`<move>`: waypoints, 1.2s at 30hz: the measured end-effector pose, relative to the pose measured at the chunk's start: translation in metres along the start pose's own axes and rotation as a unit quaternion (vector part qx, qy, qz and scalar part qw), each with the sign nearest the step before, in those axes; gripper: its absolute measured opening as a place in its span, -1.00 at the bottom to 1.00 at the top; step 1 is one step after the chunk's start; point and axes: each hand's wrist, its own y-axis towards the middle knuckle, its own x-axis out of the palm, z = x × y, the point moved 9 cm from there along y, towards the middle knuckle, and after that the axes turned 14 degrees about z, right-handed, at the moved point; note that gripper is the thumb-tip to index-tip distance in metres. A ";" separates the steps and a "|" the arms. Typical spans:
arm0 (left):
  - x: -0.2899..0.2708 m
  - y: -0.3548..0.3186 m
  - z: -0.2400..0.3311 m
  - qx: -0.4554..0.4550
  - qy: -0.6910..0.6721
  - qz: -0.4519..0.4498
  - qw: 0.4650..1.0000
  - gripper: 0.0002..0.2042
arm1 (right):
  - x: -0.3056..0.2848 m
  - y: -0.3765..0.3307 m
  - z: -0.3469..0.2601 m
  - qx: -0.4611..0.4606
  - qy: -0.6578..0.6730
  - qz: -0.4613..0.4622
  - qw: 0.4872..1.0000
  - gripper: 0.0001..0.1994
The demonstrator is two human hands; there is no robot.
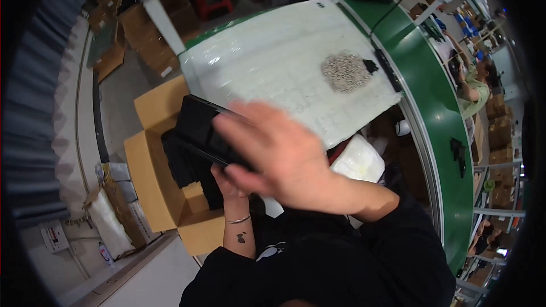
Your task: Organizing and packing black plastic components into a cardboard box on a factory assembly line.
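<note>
A black rectangular plastic part, like a shallow case, is tilted over the open cardboard box. From below, my left hand grips its near side; most of those fingers are hidden behind the part and my other hand. My right hand, blurred by motion, passes in front of the part with fingers stretched out and thumb apart. Whether it touches the part I cannot tell. Inside the box, more black parts show under the held one.
Ahead stands a table covered in white plastic sheeting, bearing a heap of small pale pieces. A green conveyor belt curves along the right, with a black part on it. A white wrapped bundle lies right of my arm. People work beyond the belt.
</note>
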 end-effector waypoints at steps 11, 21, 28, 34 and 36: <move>0.082 0.024 -0.105 0.028 0.160 -0.043 0.986 -0.43 | 0.001 -0.112 0.164 0.530 0.506 0.045 0.678 -0.30; 0.126 0.036 -0.101 0.052 0.463 -0.111 0.878 -0.25 | -0.029 -0.128 0.195 0.572 0.551 0.095 0.600 -0.54; 0.090 0.011 -0.095 -0.276 0.430 -0.086 0.855 -0.08 | -0.051 -0.175 0.194 0.631 0.526 0.055 0.567 -0.45; 0.089 0.002 -0.108 -0.307 0.553 -0.018 0.774 0.07 | -0.056 -0.187 0.196 0.581 0.493 -0.003 0.648 -0.25; 0.109 0.012 -0.127 -0.319 0.555 -0.040 0.768 0.07 | -0.061 -0.175 0.206 0.583 0.488 0.003 0.650 -0.20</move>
